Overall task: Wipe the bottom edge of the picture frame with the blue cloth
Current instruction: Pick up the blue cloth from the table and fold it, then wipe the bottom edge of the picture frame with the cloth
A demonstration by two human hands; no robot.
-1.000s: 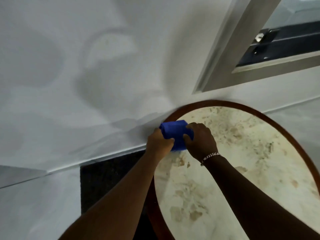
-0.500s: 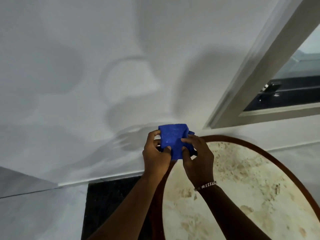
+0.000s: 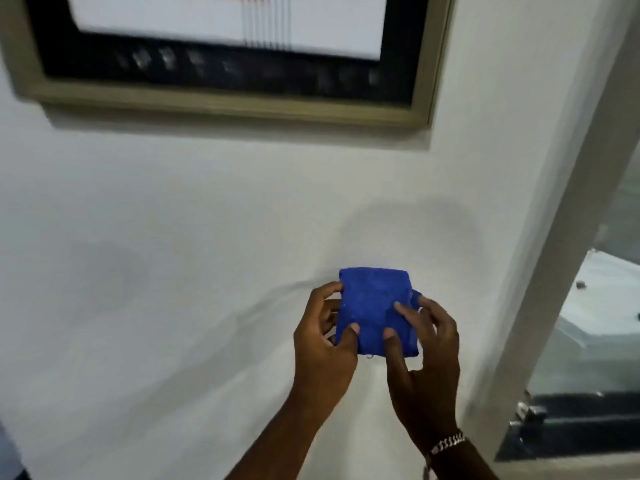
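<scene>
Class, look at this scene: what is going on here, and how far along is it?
A person holds a folded blue cloth in both hands, the left hand and right hand gripping its sides. They face a white wall, with the picture frame hanging above. The cloth is well below the frame's bottom edge, so wiping has not begun.

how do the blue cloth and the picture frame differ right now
The blue cloth is folded and held in both hands, the left hand and right hand; the picture frame hangs on the wall above, untouched. The cloth looks sharp; the frame is blurred.
</scene>
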